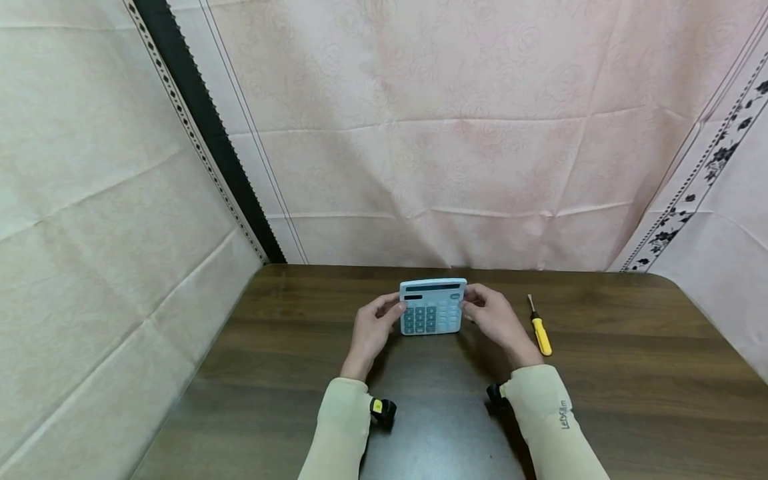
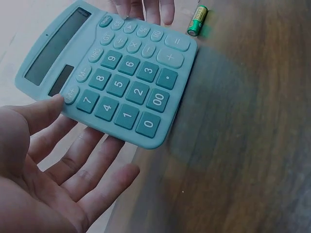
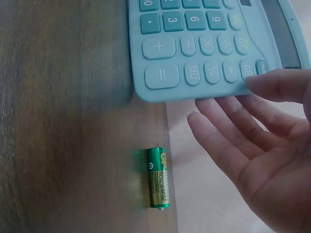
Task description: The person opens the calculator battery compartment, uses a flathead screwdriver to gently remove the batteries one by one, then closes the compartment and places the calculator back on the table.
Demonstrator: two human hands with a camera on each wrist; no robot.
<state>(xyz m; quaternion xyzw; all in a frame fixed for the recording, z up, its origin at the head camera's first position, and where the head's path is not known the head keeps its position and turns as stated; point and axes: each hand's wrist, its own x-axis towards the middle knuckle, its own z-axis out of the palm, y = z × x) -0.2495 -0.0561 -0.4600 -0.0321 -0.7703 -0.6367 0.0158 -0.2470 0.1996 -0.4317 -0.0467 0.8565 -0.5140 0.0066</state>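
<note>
A light blue calculator (image 1: 433,308) is held upright between both hands, its keys and dark display facing me. On its left edge, the left hand (image 1: 372,329) pinches it, thumb on the front beside the M+ key and fingers behind, as the left wrist view shows. The right hand (image 1: 493,316) grips the opposite edge, its thumb near the CE key and its fingers behind the case. In the right wrist view a green and gold battery (image 3: 159,178) lies on the table just beyond the calculator's edge, close to the right hand's fingers.
To the right of the right hand lies a screwdriver (image 1: 541,329) with a yellow handle, on the brown wooden table (image 1: 648,373). Pale cloth (image 1: 456,167) hangs behind the table's far edge, and more cloth (image 1: 108,267) hangs on the left.
</note>
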